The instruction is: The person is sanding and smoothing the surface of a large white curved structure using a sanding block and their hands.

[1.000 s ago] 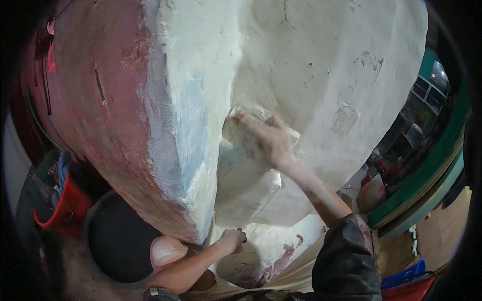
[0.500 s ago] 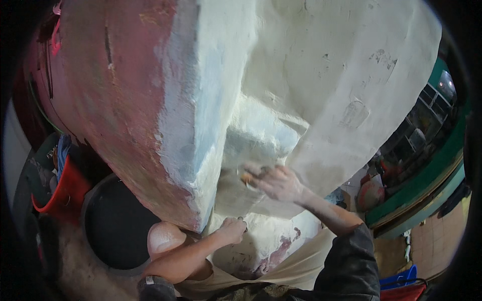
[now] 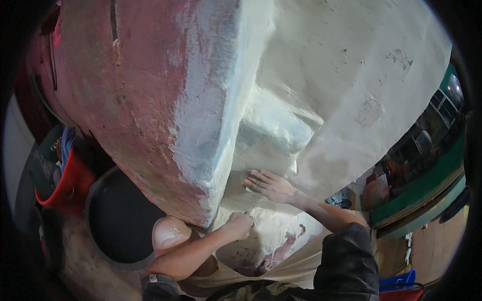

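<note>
A large angular plastered form (image 3: 341,80) fills the view, with pink-red and pale blue paint on its left face and off-white on the right. My right hand (image 3: 266,186) presses against the off-white recessed surface just right of the vertical ridge, fingers bent over a small pale thing, mostly hidden. My left hand (image 3: 240,224) is closed on a small dark object (image 3: 251,226) lower down, near a white, pink-stained lower section (image 3: 286,248) of the form. A bare knee (image 3: 168,236), dusted white, is beside my left forearm.
At the left are a red bucket (image 3: 65,185) and a round black tub (image 3: 115,220). At the right are a curved green edge (image 3: 416,195), dark cluttered shelving, tiled floor (image 3: 437,246) and a blue container (image 3: 396,281) at the bottom.
My right hand has moved down from high in the recess to its lower part and is less blurred. My left hand has shifted slightly up and right. The view has shifted a little.
</note>
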A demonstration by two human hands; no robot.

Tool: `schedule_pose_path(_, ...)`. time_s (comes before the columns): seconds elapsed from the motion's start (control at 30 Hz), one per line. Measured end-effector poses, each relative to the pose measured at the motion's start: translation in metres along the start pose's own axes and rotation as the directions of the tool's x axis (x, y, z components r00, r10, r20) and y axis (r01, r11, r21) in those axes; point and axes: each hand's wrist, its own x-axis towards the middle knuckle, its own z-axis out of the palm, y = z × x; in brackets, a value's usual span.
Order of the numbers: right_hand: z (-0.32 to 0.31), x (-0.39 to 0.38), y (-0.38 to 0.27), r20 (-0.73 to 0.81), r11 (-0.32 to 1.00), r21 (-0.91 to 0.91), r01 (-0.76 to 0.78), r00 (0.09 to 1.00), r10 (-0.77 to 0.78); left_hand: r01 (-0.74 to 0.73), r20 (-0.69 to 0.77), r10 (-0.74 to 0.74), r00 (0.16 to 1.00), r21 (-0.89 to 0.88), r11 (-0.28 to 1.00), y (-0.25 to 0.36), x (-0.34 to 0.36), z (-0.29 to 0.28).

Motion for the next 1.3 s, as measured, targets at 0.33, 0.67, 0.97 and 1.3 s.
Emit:
schedule_pose_path(0.33,0.026,0.027,-0.012,-0.030,0.999,0.051,0.017,0.999,-0.016,-0.053,0.014,0.052,0.999,0.067,0.996,-0.006,-0.004,0.002)
schedule_pose_path(0.67,-0.009,0.025,0.020,-0.175,0.902,0.328,-0.279,0.921,0.348,-0.027,0.049,0.025,0.998,0.038,0.999,-0.007,0.007,0.006)
schedule_pose_path(0.97,0.051,0.027,-0.031,-0.155,0.978,0.209,-0.017,0.987,0.050,-0.034,0.003,0.034,0.999,0.016,0.999,-0.011,0.002,0.016)
schedule_pose_path(1.3,-0.068,0.050,0.022,-0.466,0.940,0.159,-0.303,0.816,0.342,-0.025,0.245,-0.015,0.969,0.161,0.987,0.002,0.002,0.005)
